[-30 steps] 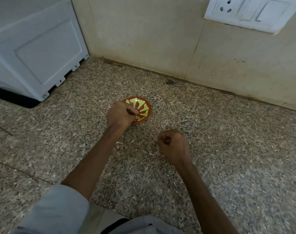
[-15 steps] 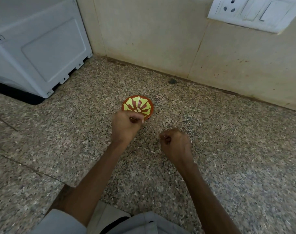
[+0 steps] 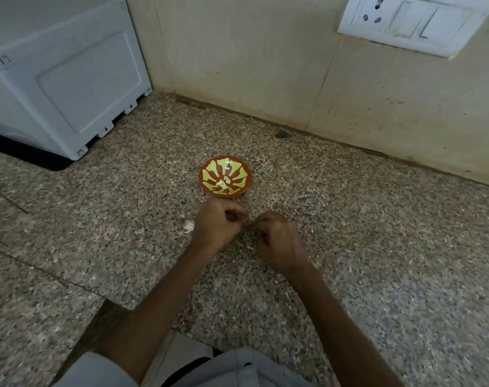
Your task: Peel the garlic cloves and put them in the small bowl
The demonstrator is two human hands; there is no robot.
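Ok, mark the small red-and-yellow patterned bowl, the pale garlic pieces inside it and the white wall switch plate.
Patterned bowl (image 3: 237, 169): head view, bare inner wall.
Garlic pieces (image 3: 222, 184): head view, middle of the pile.
Switch plate (image 3: 405, 26): head view, flat face.

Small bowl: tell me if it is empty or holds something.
Not empty. The small bowl stands upright on the counter, and a few pale peeled garlic pieces lie at its bottom.

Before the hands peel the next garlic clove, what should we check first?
1. Small red-brown bowl with yellow-green pattern stands upright beyond the hands: ok.
2. Pale peeled cloves lying inside it: ok.
3. Left hand and right hand meet, fingers curled: ok.
4. Clove pinched between them: cannot tell, hidden.
5. White scrap on speckled stone counter beside left hand, clove or skin: cannot tell.
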